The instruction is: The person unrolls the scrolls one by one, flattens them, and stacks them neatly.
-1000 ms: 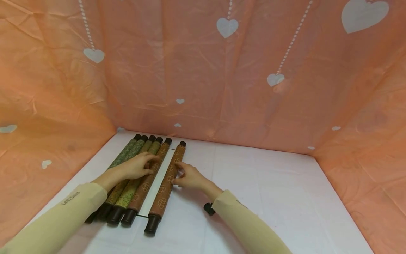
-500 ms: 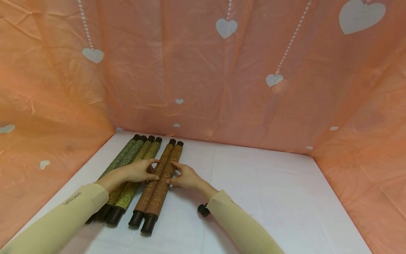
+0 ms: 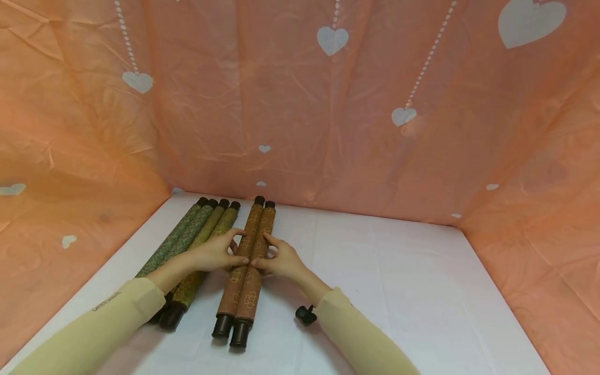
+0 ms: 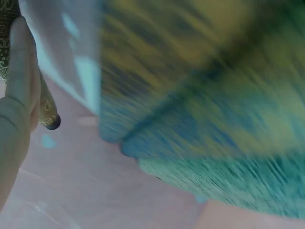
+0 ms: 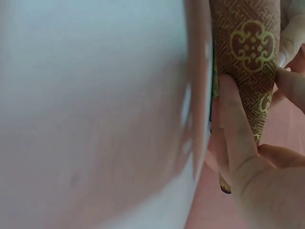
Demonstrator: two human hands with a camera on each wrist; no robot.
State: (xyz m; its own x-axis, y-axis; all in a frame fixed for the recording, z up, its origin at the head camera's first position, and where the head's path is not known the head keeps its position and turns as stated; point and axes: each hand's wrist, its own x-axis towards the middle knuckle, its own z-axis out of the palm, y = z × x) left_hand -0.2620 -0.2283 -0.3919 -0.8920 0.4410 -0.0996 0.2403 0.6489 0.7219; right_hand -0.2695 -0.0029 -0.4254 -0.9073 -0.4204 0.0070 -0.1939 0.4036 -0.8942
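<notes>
A brown scroll (image 3: 249,298) with gold flower patterns and dark end knobs lies between my hands in the head view. Its two rollers are side by side, touching. My left hand (image 3: 216,254) grips the left roller, thumb on top, and my right hand (image 3: 284,259) grips the right one the same way. In the right wrist view, the right hand's fingers (image 5: 238,129) lie along the patterned scroll (image 5: 250,52). At the left wrist view's edge, the left hand (image 4: 16,95) holds the scroll (image 4: 47,107). The fingertips under the rollers are hidden.
Left of the brown scroll lie a yellow-green scroll (image 3: 189,291) and a dark green scroll (image 3: 164,252), partly behind the left arm. The white tabletop (image 3: 398,291) extends to the right. Orange cloth (image 3: 300,130) with white hearts encloses the back and sides.
The right roller moved left against the left one, hiding the white strip between them. Both hands then shifted the brown scroll right, away from the green scrolls, its far end appearing slightly higher.
</notes>
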